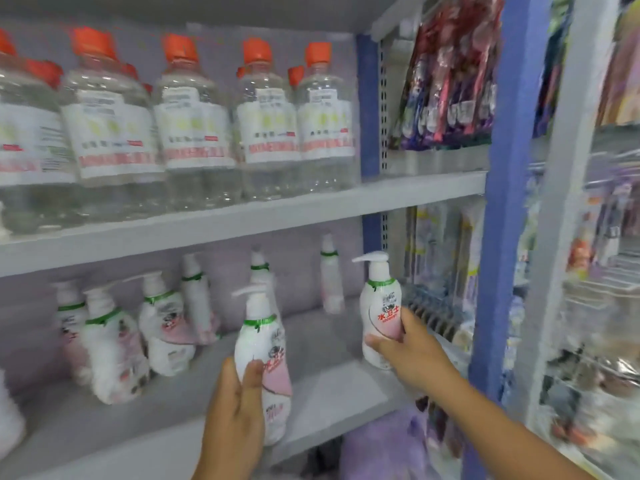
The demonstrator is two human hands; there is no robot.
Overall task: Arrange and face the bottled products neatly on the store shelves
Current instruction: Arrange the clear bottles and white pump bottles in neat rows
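You're mid-facing on the lower shelf (194, 386): your left hand (235, 410) grips one pump bottle (265, 358) near the front edge, your right hand (412, 351) another pump bottle (379, 306) at the right end. Next, probably set both upright, labels outward, aligned.

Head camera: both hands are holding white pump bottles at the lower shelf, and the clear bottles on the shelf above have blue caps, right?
Not quite. The head view shows orange caps on the clear bottles, not blue. The rest holds: the left hand and right hand each hold a white pump bottle at the lower shelf.

Both forearms bare, left hand (235, 407) and right hand (412, 355) ungloved.
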